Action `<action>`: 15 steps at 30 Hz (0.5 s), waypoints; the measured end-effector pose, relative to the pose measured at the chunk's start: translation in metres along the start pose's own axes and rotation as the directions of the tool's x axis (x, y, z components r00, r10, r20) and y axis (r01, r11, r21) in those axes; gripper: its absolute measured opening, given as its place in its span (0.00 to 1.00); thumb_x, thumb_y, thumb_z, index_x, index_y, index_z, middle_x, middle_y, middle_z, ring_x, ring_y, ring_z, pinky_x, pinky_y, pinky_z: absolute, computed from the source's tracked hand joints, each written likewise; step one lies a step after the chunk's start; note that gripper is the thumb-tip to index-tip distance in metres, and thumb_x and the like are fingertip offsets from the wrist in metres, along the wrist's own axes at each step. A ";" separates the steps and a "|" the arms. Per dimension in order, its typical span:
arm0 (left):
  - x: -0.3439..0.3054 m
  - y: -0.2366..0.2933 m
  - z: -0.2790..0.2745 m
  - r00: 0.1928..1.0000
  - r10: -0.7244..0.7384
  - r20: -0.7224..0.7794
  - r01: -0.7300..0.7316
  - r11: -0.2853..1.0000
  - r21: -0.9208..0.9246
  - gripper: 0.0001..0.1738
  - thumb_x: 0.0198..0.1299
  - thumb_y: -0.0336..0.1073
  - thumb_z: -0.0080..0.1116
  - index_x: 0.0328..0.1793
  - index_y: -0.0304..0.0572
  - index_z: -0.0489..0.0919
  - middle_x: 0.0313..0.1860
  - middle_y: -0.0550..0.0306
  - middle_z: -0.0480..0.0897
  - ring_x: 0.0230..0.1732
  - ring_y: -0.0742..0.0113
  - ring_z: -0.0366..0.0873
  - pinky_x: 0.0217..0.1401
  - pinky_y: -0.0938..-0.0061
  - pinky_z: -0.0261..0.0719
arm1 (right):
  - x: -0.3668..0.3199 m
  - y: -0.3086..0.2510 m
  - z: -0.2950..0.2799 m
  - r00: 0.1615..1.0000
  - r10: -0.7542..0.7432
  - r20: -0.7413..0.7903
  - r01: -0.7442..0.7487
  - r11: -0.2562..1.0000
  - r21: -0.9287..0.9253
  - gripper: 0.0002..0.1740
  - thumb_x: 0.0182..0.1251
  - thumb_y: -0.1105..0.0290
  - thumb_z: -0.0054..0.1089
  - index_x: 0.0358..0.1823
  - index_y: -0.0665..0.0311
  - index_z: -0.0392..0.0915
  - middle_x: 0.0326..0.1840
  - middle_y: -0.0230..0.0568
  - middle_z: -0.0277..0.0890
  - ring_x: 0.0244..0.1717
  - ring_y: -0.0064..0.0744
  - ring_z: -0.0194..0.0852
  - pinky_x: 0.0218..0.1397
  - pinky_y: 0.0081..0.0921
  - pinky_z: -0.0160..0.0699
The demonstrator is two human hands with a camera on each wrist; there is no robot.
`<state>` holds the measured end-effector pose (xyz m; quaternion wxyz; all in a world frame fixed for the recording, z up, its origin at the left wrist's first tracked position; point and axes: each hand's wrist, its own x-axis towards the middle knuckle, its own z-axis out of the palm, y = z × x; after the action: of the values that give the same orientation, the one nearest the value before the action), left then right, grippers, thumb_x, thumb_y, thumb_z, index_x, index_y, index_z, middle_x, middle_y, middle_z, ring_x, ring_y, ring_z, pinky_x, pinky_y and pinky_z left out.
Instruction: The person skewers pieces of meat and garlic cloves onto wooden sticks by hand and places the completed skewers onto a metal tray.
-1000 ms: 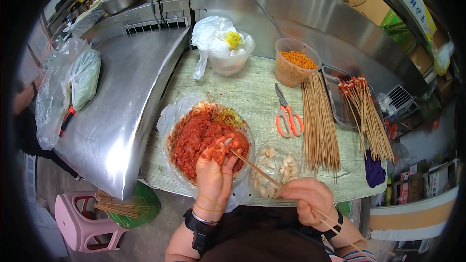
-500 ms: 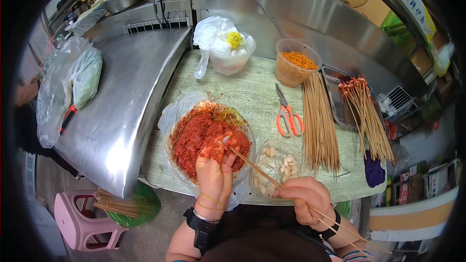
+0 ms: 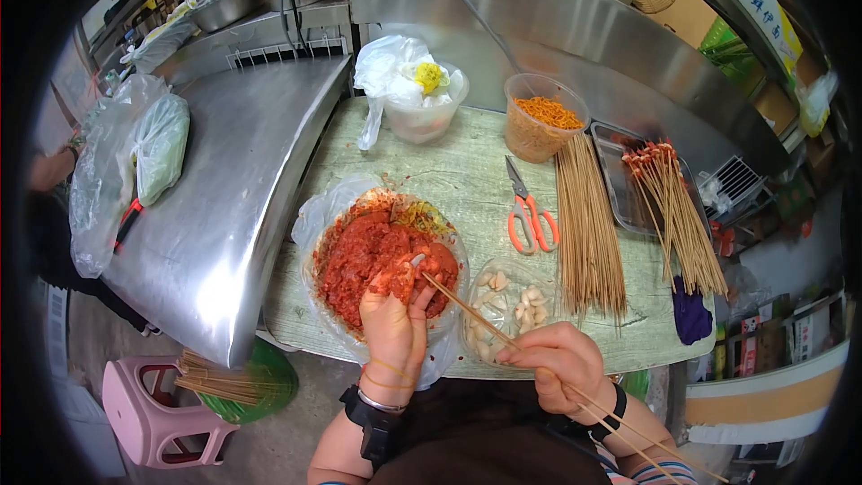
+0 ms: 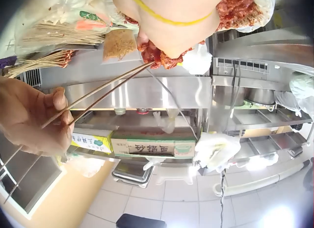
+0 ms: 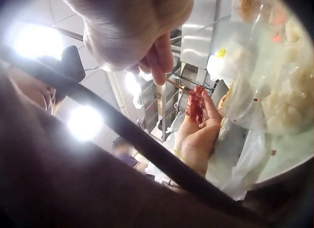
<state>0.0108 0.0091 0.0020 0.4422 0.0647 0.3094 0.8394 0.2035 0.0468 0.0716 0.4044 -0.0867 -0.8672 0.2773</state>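
Observation:
My left hand (image 3: 392, 328) holds a piece of red-seasoned meat (image 4: 153, 55) between thumb and fingers, just over a plastic-lined bowl (image 3: 462, 256) of red seasoned meat (image 3: 355, 256). Red paste coats its fingertips, and a yellow band circles the wrist. In my right hand (image 3: 561, 364), thumb and fingers pinch two thin bamboo skewers (image 4: 105, 85). Their front ends meet at the meat in the left hand; the tips are hidden there. Beneath the skewers sits a clear container of peeled garlic cloves (image 3: 532, 305), near the right hand.
Orange-handled scissors (image 3: 532, 216) lie beside a bundle of bare skewers (image 3: 588, 233). Loaded skewers (image 3: 660, 171) rest on a tray (image 3: 615, 184) at right, above a purple item (image 3: 692, 313). Behind stand a tub of orange shreds (image 3: 548, 117) and a bag-topped bowl (image 3: 422, 121).
The right hand has shifted slightly left with the skewers still pinched. The left hand keeps its place over the bowl, still holding the meat.

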 end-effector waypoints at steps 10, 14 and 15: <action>0.003 -0.005 -0.003 0.998 0.059 -0.001 -0.059 0.994 0.096 0.12 0.64 0.28 0.51 0.53 0.37 0.75 0.50 0.51 0.80 0.50 0.62 0.79 0.49 0.69 0.83 | 0.001 0.007 0.011 0.999 -0.001 -0.037 0.000 1.000 -0.016 0.07 0.56 0.79 0.57 0.37 0.68 0.78 0.34 0.42 0.74 0.24 0.33 0.74 0.24 0.24 0.73; 0.004 -0.003 -0.002 0.997 0.078 -0.007 -0.077 0.992 0.101 0.12 0.64 0.26 0.51 0.53 0.37 0.75 0.50 0.52 0.80 0.50 0.63 0.79 0.50 0.69 0.82 | 0.003 0.003 0.015 0.998 -0.012 -0.059 0.010 0.999 -0.031 0.09 0.54 0.80 0.57 0.38 0.67 0.78 0.35 0.42 0.74 0.25 0.34 0.74 0.25 0.24 0.74; 0.003 -0.003 -0.002 0.996 0.084 -0.007 -0.082 0.991 0.103 0.12 0.64 0.26 0.51 0.53 0.37 0.75 0.50 0.52 0.80 0.50 0.63 0.79 0.50 0.69 0.82 | 0.005 -0.001 0.013 0.998 0.004 -0.057 -0.007 0.999 -0.044 0.09 0.54 0.80 0.57 0.38 0.67 0.78 0.35 0.42 0.74 0.25 0.34 0.75 0.25 0.24 0.74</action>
<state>0.0101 0.0114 -0.0019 0.4012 0.0954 0.3517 0.8404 0.1903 0.0425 0.0685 0.4262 -0.1059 -0.8610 0.2565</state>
